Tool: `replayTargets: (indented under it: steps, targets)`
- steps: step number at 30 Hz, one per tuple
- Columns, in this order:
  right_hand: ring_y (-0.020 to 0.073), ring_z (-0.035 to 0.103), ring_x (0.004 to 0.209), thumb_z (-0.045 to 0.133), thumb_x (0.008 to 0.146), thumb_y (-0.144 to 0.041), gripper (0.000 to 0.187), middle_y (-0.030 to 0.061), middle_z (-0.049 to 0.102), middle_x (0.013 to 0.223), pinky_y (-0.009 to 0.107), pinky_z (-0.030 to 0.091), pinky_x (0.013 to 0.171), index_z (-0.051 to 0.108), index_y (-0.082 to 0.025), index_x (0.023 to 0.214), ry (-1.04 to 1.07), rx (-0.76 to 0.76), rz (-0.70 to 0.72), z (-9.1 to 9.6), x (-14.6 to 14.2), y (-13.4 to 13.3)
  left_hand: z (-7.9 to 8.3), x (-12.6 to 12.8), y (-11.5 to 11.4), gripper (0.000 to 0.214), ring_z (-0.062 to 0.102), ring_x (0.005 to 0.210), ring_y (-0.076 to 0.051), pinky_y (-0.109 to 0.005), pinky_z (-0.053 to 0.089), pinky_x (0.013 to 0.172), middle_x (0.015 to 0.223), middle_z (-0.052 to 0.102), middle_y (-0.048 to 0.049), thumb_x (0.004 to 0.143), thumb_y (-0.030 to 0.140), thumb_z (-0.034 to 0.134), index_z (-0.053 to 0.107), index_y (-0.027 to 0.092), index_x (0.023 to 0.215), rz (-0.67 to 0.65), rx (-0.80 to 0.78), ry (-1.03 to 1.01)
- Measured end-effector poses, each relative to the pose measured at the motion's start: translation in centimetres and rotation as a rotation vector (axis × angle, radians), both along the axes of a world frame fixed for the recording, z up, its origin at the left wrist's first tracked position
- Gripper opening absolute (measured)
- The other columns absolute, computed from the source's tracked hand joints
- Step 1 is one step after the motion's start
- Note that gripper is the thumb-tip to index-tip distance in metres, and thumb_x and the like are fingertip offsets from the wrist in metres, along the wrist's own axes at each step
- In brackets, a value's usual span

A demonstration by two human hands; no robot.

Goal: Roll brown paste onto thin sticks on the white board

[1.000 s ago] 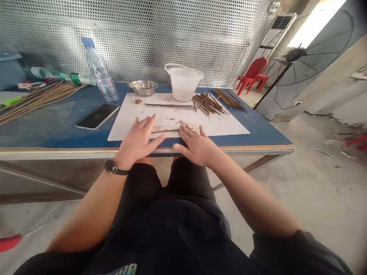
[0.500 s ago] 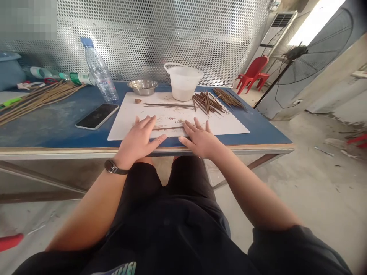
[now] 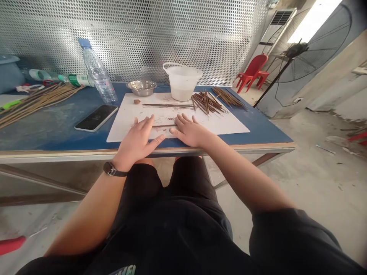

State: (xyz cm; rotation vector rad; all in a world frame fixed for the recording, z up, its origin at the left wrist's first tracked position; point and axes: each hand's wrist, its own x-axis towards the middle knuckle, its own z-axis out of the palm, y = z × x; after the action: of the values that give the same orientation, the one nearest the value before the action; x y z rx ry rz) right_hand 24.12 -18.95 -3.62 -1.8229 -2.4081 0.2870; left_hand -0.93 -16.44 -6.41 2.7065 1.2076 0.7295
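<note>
Basically, the left hand point(image 3: 136, 139) and right hand point(image 3: 190, 131) lay flat and spread wide on the white sheet point(image 3: 229, 126), gripping nothing, just either side of a thin stick point(image 3: 163, 125).

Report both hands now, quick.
Left hand: open, flat on the white sheet, gripping nothing.
Right hand: open, flat beside the thin brown stick, gripping nothing.

The left hand point(image 3: 136, 142) and right hand point(image 3: 190, 131) lie flat, palms down, with the fingers point(image 3: 146, 122) spread and neither hand closed. The thumbs point(image 3: 159, 139) point inward, their tips just apart. Bare forearms angle in from both sides, and a dark watch point(image 3: 112, 169) circles the left wrist point(image 3: 122, 165).
</note>
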Motion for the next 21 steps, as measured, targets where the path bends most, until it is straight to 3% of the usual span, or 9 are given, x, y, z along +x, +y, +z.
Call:
replayTargets:
  steps: [4, 10, 13, 17, 21]
  targets:
    - [0.0393, 0.003, 0.178, -0.007, 0.103, -0.083, 0.118, 0.0224, 0.012, 0.189, 0.067, 0.004, 0.141, 0.022, 0.003, 0.179, -0.032, -0.037, -0.028, 0.5, 0.2, 0.8, 0.2, 0.0, -0.1, 0.09, 0.041, 0.167, -0.043, -0.068, 0.017, 0.141, 0.178, 0.047, -0.0207, 0.109, 0.07, 0.041, 0.032, 0.014, 0.179, 0.0, -0.018, -0.01]
    - [0.0416, 0.011, 0.177, -0.006, 0.103, -0.084, 0.118, 0.0213, 0.012, 0.188, 0.072, 0.006, 0.14, 0.021, 0.002, 0.18, -0.057, -0.003, 0.005, -0.2, 1.2, -4.4, 0.2, 0.2, -0.1, 0.092, 0.042, 0.165, -0.044, -0.067, 0.016, 0.141, 0.176, 0.047, -0.0247, 0.109, 0.071, 0.041, 0.034, 0.009, 0.176, -0.002, -0.001, -0.003]
    - [0.0411, 0.013, 0.177, -0.007, 0.104, -0.082, 0.117, 0.0206, 0.015, 0.188, 0.072, 0.007, 0.14, 0.024, 0.002, 0.179, -0.053, 0.028, 0.016, -0.6, 1.5, -5.7, 0.0, 0.2, -0.1, 0.088, 0.046, 0.163, -0.042, -0.066, 0.016, 0.141, 0.174, 0.051, -0.0226, 0.11, 0.069, 0.038, 0.035, 0.011, 0.176, -0.006, 0.031, -0.016]
    - [0.0399, 0.009, 0.177, -0.003, 0.106, -0.081, 0.114, 0.0216, 0.013, 0.189, 0.071, 0.004, 0.14, 0.017, 0.003, 0.18, -0.05, 0.011, -0.017, -0.7, 1.7, -3.5, 0.0, 0.1, -0.1, 0.085, 0.046, 0.163, -0.042, -0.067, 0.016, 0.141, 0.173, 0.052, -0.0236, 0.111, 0.065, 0.037, 0.036, 0.009, 0.175, 0.002, 0.034, -0.013]
    - [0.0393, 0.007, 0.177, 0.001, 0.106, -0.08, 0.11, 0.0211, 0.014, 0.189, 0.069, 0.008, 0.14, 0.025, -0.002, 0.18, -0.04, -0.003, -0.054, -0.5, 2.1, 0.8, 0.2, 0.1, -0.2, 0.084, 0.043, 0.165, -0.042, -0.066, 0.015, 0.142, 0.175, 0.048, -0.025, 0.111, 0.063, 0.037, 0.037, 0.009, 0.175, -0.003, 0.018, -0.009]
